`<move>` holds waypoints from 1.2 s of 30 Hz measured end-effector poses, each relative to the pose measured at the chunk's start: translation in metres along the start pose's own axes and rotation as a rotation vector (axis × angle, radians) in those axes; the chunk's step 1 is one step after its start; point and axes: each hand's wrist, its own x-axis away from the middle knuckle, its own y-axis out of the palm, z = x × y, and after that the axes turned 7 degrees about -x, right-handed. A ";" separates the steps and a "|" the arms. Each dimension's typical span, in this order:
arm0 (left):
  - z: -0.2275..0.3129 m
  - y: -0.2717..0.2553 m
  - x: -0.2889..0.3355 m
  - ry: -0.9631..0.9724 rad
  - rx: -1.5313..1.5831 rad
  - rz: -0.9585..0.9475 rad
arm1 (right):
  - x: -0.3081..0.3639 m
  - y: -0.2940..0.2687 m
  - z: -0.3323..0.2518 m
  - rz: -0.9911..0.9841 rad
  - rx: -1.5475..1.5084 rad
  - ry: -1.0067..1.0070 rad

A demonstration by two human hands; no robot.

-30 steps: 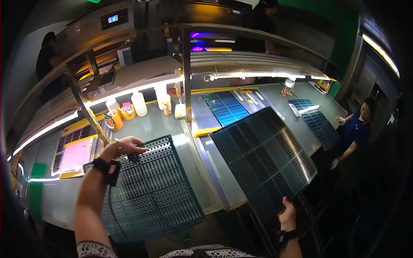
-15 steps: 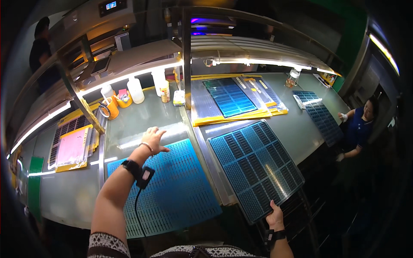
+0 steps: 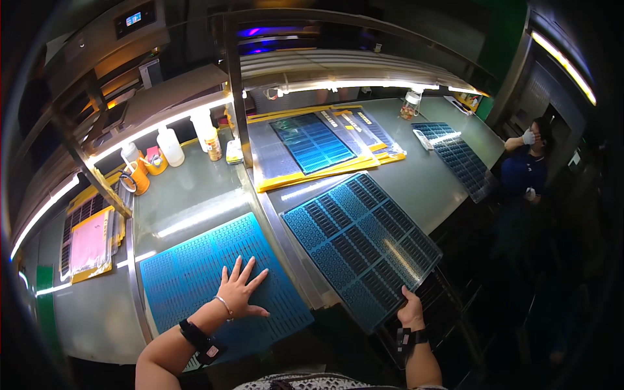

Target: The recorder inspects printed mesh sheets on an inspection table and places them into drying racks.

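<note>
- Head view: the left hand (image 3: 237, 299), fingers (image 3: 236, 268) spread, is over the blue patterned sheet (image 3: 188, 273); whether it touches cannot be told.
- The right hand (image 3: 411, 313) pinches the dark panel (image 3: 357, 240) by its near edge, thumb (image 3: 406, 292) on top, other fingers hidden.
- The sheet lies on the bench (image 3: 175, 201), left of the panel.
- Behind the panel are yellow-edged sleeves (image 3: 273, 162).

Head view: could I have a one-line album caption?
Left hand splayed over a blue patterned sheet, right hand gripping a dark patterned panel by its edge.
</note>
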 end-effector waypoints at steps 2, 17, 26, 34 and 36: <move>-0.005 0.006 -0.001 -0.002 -0.003 0.019 | 0.003 0.007 -0.009 -0.021 0.015 -0.021; 0.047 0.001 -0.030 -0.137 0.340 0.380 | 0.039 0.042 -0.072 -0.984 1.996 -1.372; 0.102 0.034 -0.051 -0.117 0.255 0.305 | 0.042 0.082 -0.020 -0.799 2.141 -0.584; 0.113 0.046 -0.074 -0.130 0.288 0.477 | 0.074 0.108 0.099 -0.650 2.106 -0.784; 0.111 0.047 -0.071 -0.141 0.303 0.477 | 0.071 0.107 0.095 -0.655 1.975 -0.716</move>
